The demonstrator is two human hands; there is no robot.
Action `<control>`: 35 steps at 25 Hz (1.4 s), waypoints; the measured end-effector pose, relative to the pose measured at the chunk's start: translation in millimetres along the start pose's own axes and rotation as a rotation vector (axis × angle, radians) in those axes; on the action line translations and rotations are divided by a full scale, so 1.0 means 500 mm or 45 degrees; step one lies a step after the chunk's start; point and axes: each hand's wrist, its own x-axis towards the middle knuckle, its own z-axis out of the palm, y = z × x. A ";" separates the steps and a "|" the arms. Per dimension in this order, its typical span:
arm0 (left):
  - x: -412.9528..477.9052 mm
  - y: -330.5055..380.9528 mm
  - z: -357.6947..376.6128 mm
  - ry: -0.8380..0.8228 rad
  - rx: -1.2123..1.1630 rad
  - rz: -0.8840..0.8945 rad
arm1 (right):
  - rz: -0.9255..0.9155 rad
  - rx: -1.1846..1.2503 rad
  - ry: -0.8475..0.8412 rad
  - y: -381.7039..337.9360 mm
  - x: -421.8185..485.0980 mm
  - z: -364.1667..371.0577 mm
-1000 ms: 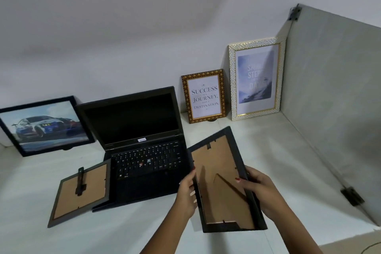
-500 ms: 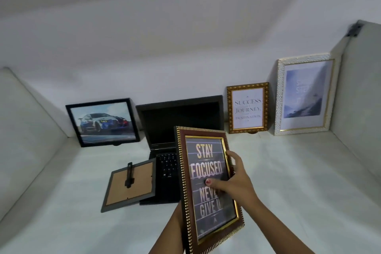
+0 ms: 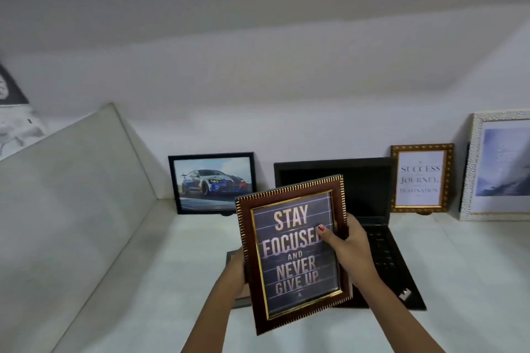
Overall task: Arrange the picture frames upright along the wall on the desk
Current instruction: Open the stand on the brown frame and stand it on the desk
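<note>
Back edge of worktop point(image 3: 160, 281), left to right: car frame point(image 3: 212, 182) upright at the wall, open laptop point(image 3: 344, 195), gold quote frame point(image 3: 421, 178), white frame point(image 3: 499, 165) at the right edge. Brown "Stay Focused" frame point(image 3: 292, 252) is held above the worktop's middle, face to me, left grip point(image 3: 237, 272) closed on its left edge, right grip point(image 3: 348, 246) on its right edge, thumb on the glass. Step looks like carry-to-wall; next probably needs a free slot at the back edge, maybe left of the car frame, and the rear stand out, which I can't see.

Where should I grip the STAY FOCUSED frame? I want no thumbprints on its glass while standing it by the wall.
Probably by its two long side rails, from left and right. The STAY FOCUSED frame is upright, face toward the camera; the left hand already takes its left edge, but the right hand has its thumb on the glass.
</note>
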 end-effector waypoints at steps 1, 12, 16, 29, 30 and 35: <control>-0.014 0.016 -0.025 -0.026 0.082 -0.026 | -0.032 -0.016 0.006 -0.007 0.000 0.027; 0.047 0.046 -0.251 -0.322 -0.017 -0.151 | 0.054 0.001 -0.103 0.050 0.019 0.223; 0.105 0.053 -0.328 -0.261 -0.319 0.041 | 0.060 -0.016 -0.222 0.060 0.093 0.327; 0.339 0.070 -0.507 -0.006 -0.612 0.225 | 0.133 -0.336 -0.485 0.157 0.349 0.599; 0.352 0.062 -0.514 0.006 -0.646 0.213 | 0.134 -0.351 -0.493 0.165 0.355 0.608; 0.372 0.042 -0.528 0.030 -0.669 0.150 | 0.136 -0.434 -0.496 0.185 0.367 0.628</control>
